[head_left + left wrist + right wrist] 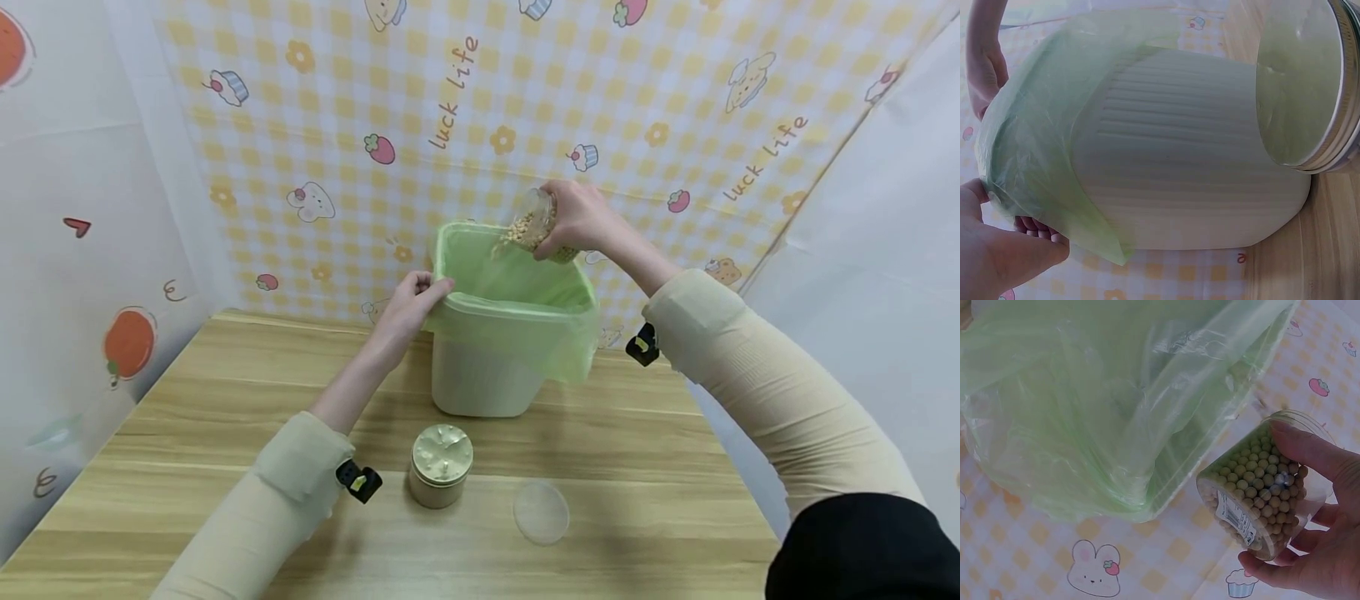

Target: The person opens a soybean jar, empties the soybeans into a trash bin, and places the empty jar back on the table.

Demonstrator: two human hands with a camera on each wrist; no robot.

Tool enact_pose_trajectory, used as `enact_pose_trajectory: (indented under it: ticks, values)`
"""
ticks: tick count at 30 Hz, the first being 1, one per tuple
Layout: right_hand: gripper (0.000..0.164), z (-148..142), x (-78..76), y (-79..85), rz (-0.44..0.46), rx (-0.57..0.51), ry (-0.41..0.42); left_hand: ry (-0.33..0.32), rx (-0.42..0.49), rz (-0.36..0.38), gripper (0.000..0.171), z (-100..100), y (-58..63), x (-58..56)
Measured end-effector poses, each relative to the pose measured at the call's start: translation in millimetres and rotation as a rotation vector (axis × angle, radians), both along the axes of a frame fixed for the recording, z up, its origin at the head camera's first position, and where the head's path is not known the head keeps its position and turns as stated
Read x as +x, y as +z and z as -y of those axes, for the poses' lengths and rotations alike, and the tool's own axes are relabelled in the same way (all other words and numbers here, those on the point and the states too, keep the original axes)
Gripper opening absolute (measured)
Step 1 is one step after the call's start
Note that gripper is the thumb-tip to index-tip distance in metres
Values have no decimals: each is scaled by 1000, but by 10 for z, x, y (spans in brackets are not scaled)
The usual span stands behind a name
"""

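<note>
My right hand (576, 218) grips a clear plastic jar (1260, 481) of small round beige balls, with a printed label on its base. The jar is tilted over the bin's back rim, and balls (510, 237) spill from its mouth. Below stands a white bin (487, 375) lined with a pale green plastic bag (517, 308) folded over the rim. My left hand (412, 308) pinches the bag and rim at the bin's left front corner, thumb on top and fingers curled beneath, as the left wrist view (1010, 244) shows.
In front of the bin, a round tin (441, 467) with a shiny metallic lid stands on the wooden table (247, 433). A translucent round lid (542, 512) lies to its right. A checked yellow cloth (337, 125) hangs behind the bin, with white cloths at both sides.
</note>
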State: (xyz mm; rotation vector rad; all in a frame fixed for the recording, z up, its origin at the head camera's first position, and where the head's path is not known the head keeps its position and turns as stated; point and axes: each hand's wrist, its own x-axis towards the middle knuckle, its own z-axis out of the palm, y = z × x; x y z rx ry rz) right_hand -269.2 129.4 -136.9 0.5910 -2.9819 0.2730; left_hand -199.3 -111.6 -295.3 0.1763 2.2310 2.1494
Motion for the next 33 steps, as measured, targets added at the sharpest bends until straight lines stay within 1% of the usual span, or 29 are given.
enact_pose_trajectory:
  ticks: [10, 20, 26, 33]
  values:
    - [83, -1, 12, 12, -16, 19, 20, 1, -3, -4, 53, -8, -4, -17]
    - [85, 3, 26, 10, -13, 26, 19, 2, -5, -10, 52, -13, -6, -27]
    - [84, -6, 20, 0, -32, 32, 33, 3, -12, -1, 52, -22, -7, -29]
    - [85, -18, 5, -13, -47, 50, 44, 10, 4, -2, 50, -34, -9, -25]
